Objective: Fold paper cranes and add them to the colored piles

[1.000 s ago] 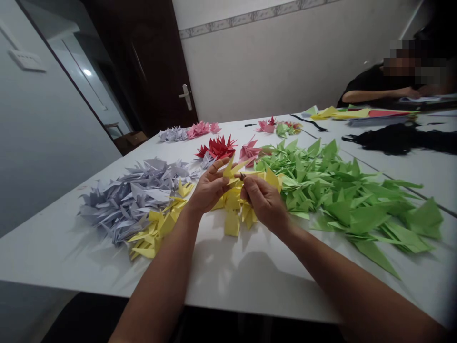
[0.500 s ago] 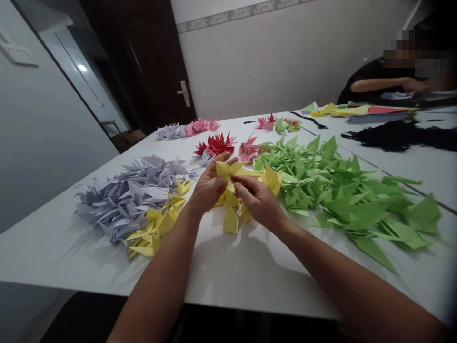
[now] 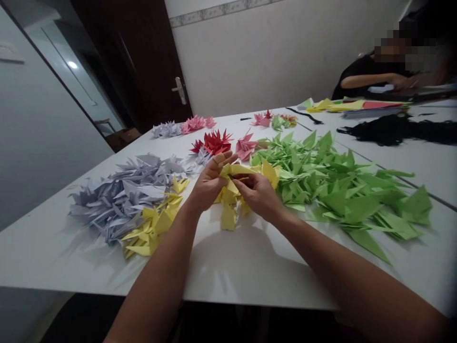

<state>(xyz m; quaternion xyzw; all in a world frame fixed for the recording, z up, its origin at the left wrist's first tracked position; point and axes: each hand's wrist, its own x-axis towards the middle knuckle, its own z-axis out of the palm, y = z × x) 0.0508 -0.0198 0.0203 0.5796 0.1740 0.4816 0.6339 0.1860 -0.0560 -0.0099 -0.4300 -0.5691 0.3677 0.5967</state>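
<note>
My hands hold a folded yellow origami paper piece [image 3: 233, 178] above the table, and its lower flaps hang toward the tabletop. My right hand [image 3: 255, 193] pinches into the folds with its fingers. My left hand [image 3: 213, 181] has its fingers spread, and the paper presses against its thumb side. A heap of yellow folded paper pieces [image 3: 153, 226] lies left of my left wrist. Beyond it is a larger lilac heap [image 3: 119, 200]. A big green heap [image 3: 339, 190] lies right of my right hand.
Smaller red [image 3: 212, 143] and pink [image 3: 245, 146] paper clusters lie beyond my hands on the white table [image 3: 250, 271]. A seated person [image 3: 371, 78] works at the far right, behind coloured paper sheets [image 3: 357, 105] and tangled black strands [image 3: 396, 129]. A dark door [image 3: 143, 62] stands at the back.
My hands have drawn closer together, and the yellow piece is folded more tightly between them. The whole scene has shifted slightly left and up in view.
</note>
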